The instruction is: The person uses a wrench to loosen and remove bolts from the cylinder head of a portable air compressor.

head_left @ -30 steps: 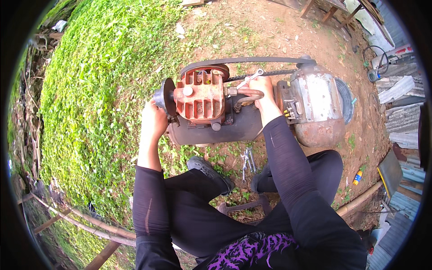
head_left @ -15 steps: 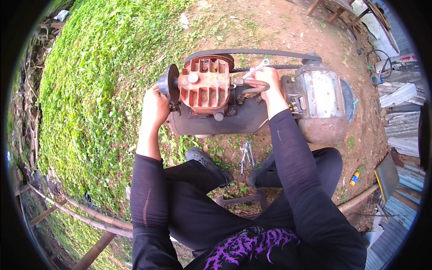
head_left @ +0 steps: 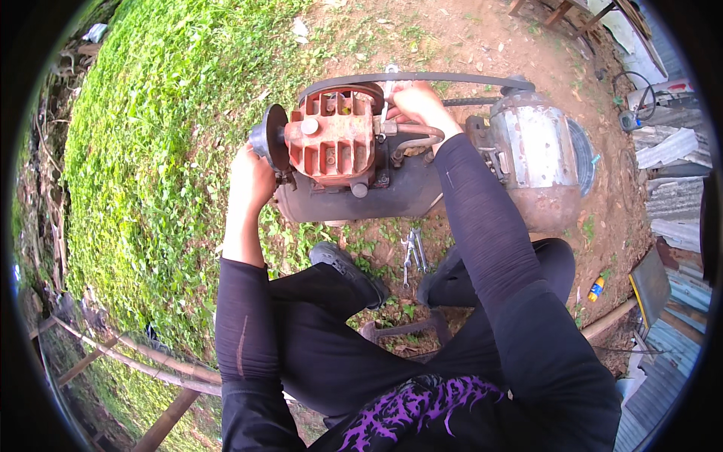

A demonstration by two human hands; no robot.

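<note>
Landmark: red pump head (head_left: 330, 147). Hands apart, one either side of it. Right hand (head_left: 419, 104) closed on wrench (head_left: 388, 94), just right of the pump head, near end by metal fitting (head_left: 388, 129); whether seated, cannot tell. Left hand (head_left: 253, 178) against round black part (head_left: 276, 138) left of the pump head; firmness of grip cannot tell. Judgement: seat wrench fully on flats, pull square, brace with left, spare bent pipe (head_left: 419, 135) right of the pump head, keep knuckles off belt (head_left: 444, 77) beyond it.
</note>
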